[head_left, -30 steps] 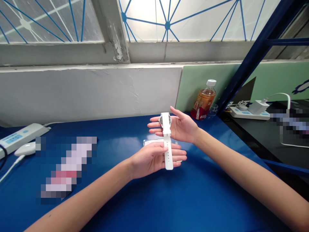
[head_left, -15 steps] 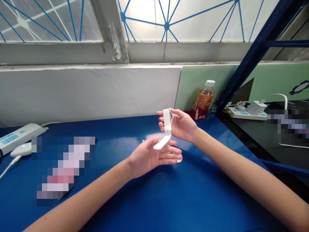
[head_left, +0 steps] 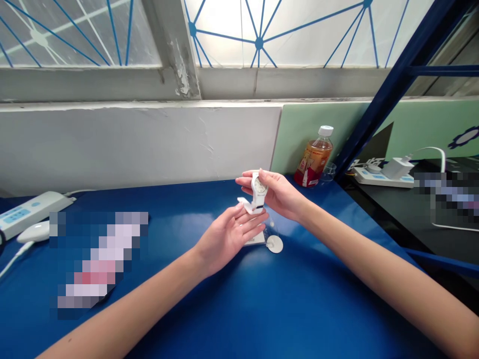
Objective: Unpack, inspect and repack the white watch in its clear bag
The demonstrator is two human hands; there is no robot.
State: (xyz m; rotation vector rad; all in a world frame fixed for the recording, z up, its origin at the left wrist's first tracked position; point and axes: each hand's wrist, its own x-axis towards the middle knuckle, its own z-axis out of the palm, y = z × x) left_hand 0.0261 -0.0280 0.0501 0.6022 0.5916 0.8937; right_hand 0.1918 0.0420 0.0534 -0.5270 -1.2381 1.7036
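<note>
A white wristwatch point(head_left: 259, 192) hangs from my right hand point(head_left: 279, 192), whose thumb and fingers pinch it near the upper strap. Its round dial faces partly toward me, and the lower strap bends off to the left. Below it, my left hand point(head_left: 234, 234) lies palm up with fingers stretched out; the strap is close to its fingertips, and I cannot tell whether they touch. Under the left fingers a flat white item point(head_left: 256, 239) shows in part. Beside that lies a round white disc point(head_left: 275, 244) on the blue table point(head_left: 239, 314).
A drink bottle point(head_left: 313, 157) stands at the back right, with a clear cup point(head_left: 329, 171) beside it. Power strips point(head_left: 35, 212) lie at the left and on the right-hand desk. A blurred-out object point(head_left: 108, 254) rests on the left. A blue metal post point(head_left: 385, 94) rises at the right.
My right hand has turned the watch so its dial shows more toward me. The left hand has shifted up slightly, uncovering the white disc and flat item.
</note>
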